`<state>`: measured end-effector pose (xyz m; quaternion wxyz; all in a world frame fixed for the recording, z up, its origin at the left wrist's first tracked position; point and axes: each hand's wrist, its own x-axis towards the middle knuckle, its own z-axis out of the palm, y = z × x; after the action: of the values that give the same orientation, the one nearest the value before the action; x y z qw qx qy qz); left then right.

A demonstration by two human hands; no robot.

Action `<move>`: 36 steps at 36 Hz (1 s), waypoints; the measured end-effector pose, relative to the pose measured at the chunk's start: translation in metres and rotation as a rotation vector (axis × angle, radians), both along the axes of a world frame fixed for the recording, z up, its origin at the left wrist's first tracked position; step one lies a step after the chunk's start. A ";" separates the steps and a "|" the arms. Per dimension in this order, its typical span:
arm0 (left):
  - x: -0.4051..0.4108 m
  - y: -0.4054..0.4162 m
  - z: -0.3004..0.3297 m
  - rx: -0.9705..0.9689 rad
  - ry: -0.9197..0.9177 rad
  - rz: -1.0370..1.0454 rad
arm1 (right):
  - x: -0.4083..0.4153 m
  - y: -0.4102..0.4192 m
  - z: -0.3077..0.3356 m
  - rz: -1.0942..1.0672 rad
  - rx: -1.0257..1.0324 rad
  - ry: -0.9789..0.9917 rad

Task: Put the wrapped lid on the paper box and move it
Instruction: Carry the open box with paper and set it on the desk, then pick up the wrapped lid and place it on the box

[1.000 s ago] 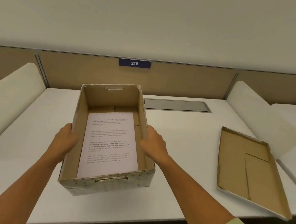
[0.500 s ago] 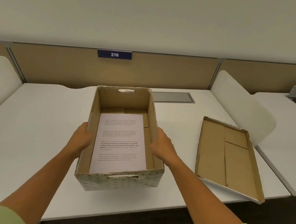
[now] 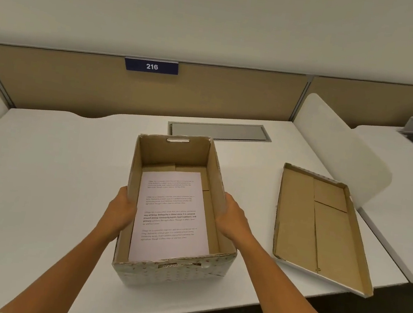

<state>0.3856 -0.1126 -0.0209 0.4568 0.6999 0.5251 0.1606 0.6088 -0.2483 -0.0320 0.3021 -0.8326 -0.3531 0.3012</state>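
Pressing flat against the long side walls, the left hand and right hand clamp the open paper box between them at 6 o'clock, close to the counter near edge. Whether the box rests on the counter or hangs just above it cannot be told. A printed sheet lies flat on the box floor. At 3 o'clock the wrapped lid lies inside up, apart from the box, its near corner jutting past the counter edge. Bare counter spreads wide toward 9 o'clock. Toward 12 o'clock sit a grey cable hatch, then the partition with the 216 plate.
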 end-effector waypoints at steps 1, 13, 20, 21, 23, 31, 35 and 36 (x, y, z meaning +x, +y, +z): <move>0.000 0.000 -0.002 0.008 0.006 0.002 | 0.001 0.000 -0.002 -0.005 -0.002 0.001; 0.002 0.008 -0.024 -0.072 -0.045 0.126 | 0.007 0.004 -0.006 -0.037 0.031 0.157; 0.003 -0.002 -0.007 0.260 -0.002 0.098 | 0.021 -0.007 -0.008 -0.244 0.147 0.231; 0.005 -0.003 -0.004 0.295 -0.003 0.083 | 0.025 -0.009 -0.010 -0.262 0.159 0.234; 0.013 -0.010 0.003 0.342 -0.013 0.039 | 0.034 -0.014 -0.013 -0.288 0.165 0.217; 0.071 -0.066 0.032 0.350 -0.104 -0.121 | 0.077 -0.036 -0.028 -0.255 0.086 -0.027; 0.110 -0.093 0.034 0.332 -0.119 -0.199 | 0.102 -0.059 -0.036 -0.150 -0.011 -0.186; 0.119 -0.099 0.034 0.340 -0.112 -0.219 | 0.110 -0.066 -0.038 -0.149 -0.018 -0.197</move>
<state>0.5047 -0.2113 0.0135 0.3752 0.8099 0.3849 0.2349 0.7183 -0.3147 -0.0705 0.2800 -0.8848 -0.3154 0.1980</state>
